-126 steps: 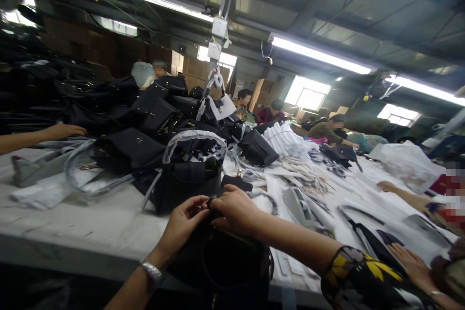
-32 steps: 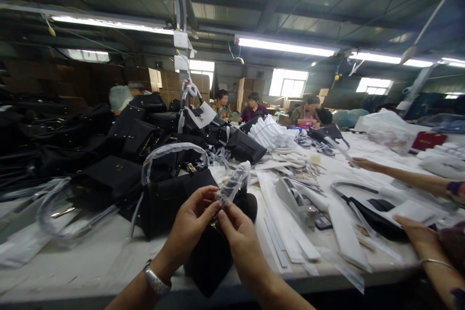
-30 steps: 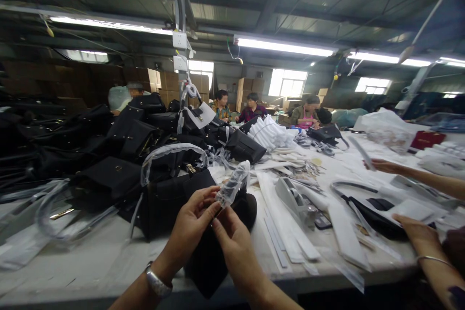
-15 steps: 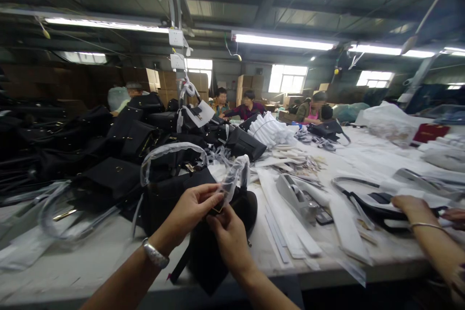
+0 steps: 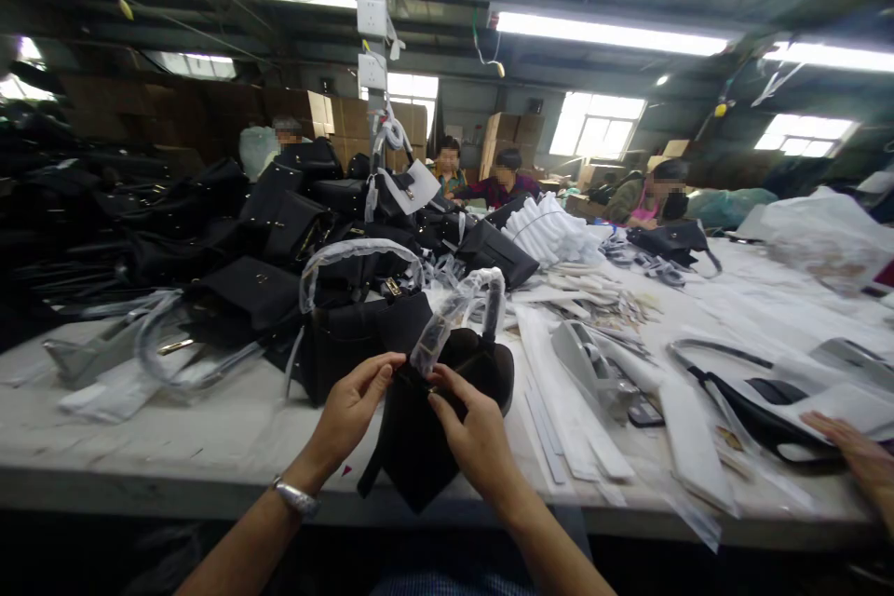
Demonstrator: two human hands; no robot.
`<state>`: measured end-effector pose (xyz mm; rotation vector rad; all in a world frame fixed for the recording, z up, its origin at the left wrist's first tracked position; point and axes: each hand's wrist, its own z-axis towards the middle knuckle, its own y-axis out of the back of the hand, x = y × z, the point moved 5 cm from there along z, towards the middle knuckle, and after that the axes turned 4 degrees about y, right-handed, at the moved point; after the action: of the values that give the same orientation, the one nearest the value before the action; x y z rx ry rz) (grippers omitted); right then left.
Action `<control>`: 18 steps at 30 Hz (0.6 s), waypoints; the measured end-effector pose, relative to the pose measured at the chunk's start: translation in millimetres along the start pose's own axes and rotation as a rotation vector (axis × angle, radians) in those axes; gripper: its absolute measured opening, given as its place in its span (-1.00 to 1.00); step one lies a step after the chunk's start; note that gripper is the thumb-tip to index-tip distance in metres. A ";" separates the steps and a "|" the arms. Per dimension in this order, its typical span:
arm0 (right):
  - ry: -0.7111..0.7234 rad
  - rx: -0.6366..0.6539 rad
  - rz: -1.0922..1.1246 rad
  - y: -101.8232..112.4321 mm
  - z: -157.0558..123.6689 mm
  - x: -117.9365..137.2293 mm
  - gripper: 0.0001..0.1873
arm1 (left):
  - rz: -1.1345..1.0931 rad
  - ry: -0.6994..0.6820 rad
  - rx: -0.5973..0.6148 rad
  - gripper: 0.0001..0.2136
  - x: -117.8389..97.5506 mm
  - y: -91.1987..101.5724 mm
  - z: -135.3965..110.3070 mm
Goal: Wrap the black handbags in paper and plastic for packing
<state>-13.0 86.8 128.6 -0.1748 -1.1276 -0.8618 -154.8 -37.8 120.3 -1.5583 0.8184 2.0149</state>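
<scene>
A small black handbag (image 5: 419, 433) hangs over the near edge of the white table (image 5: 174, 438), its handle (image 5: 457, 312) wrapped in clear plastic. My left hand (image 5: 353, 410) pinches the bag's top edge at the left. My right hand (image 5: 471, 428) grips the same top edge just right of it, fingers curled near the base of the wrapped handle. Behind the bag stands a second black handbag (image 5: 349, 345), also with a plastic-wrapped handle.
A big heap of black handbags (image 5: 230, 223) fills the table's left and back. White strips and a tape dispenser (image 5: 593, 372) lie to the right. Another person's hand (image 5: 859, 456) rests by a black strap at the far right. Several people work at the far end.
Both my hands have dropped from the plastic-wrapped handle to the bag's top edge. The co-worker's hand at the right has drawn back toward the table's edge. The camera tilted slightly down.
</scene>
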 end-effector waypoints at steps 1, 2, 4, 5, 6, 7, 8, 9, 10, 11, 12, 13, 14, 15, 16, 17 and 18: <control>0.021 0.003 -0.042 0.3 -2.2 -1.5 -0.65 | 0.019 0.007 -0.069 -0.67 9.7 2.7 -5.1; 0.038 0.002 -0.075 0.4 -4.7 -3.1 -0.67 | 0.022 0.026 -0.115 -0.68 20.2 3.3 -11.7; 0.058 -0.005 -0.117 0.5 -10.4 -6.4 -0.70 | 0.009 0.077 -0.150 -0.68 40.8 -0.8 -27.6; 0.065 -0.008 -0.133 0.5 -13.1 -7.5 -0.70 | 0.002 0.102 -0.154 -0.68 49.5 -4.2 -35.9; 0.071 -0.011 -0.148 0.7 -15.5 -8.0 -0.70 | -0.005 0.124 -0.153 -0.68 56.6 -7.7 -43.7; 0.083 -0.009 -0.164 0.8 -17.3 -7.6 -0.71 | -0.012 0.142 -0.153 -0.69 62.1 -10.8 -50.6; 0.103 -0.008 -0.182 1.3 -18.5 -6.1 -0.71 | -0.018 0.158 -0.152 -0.69 66.0 -13.0 -56.4; 0.131 -0.010 -0.201 2.1 -19.2 -3.5 -0.72 | -0.023 0.173 -0.151 -0.69 68.5 -14.3 -61.1; 0.164 -0.009 -0.218 3.0 -19.4 0.0 -0.73 | -0.029 0.188 -0.146 -0.69 70.0 -14.7 -64.7; 0.204 -0.004 -0.231 3.8 -19.2 4.2 -0.73 | -0.036 0.202 -0.137 -0.70 70.6 -14.4 -67.6; 0.247 0.008 -0.242 4.3 -18.9 8.9 -0.74 | -0.046 0.215 -0.123 -0.70 70.4 -13.5 -70.1; 0.285 0.030 -0.251 4.3 -18.4 13.2 -0.74 | -0.058 0.223 -0.108 -0.71 69.4 -12.4 -72.4; 0.312 0.062 -0.261 3.6 -17.9 16.7 -0.73 | -0.074 0.230 -0.094 -0.71 68.0 -11.0 -74.9; 0.327 0.102 -0.274 2.2 -17.4 18.9 -0.74 | -0.096 0.241 -0.084 -0.70 66.5 -9.8 -77.4; 0.331 0.137 -0.292 0.6 -16.8 20.0 -0.74 | -0.126 0.256 -0.075 -0.70 65.1 -9.0 -79.7; 0.332 0.163 -0.318 -1.2 -16.1 20.1 -0.75 | -0.158 0.274 -0.069 -0.69 64.0 -8.5 -81.6; 0.331 0.181 -0.356 -3.3 -15.2 19.3 -0.75 | -0.192 0.291 -0.068 -0.68 63.0 -8.4 -82.6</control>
<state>-1.4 66.5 137.1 0.3183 -0.9288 -1.0515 -107.7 -89.4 42.9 -1.9209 0.6793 1.7212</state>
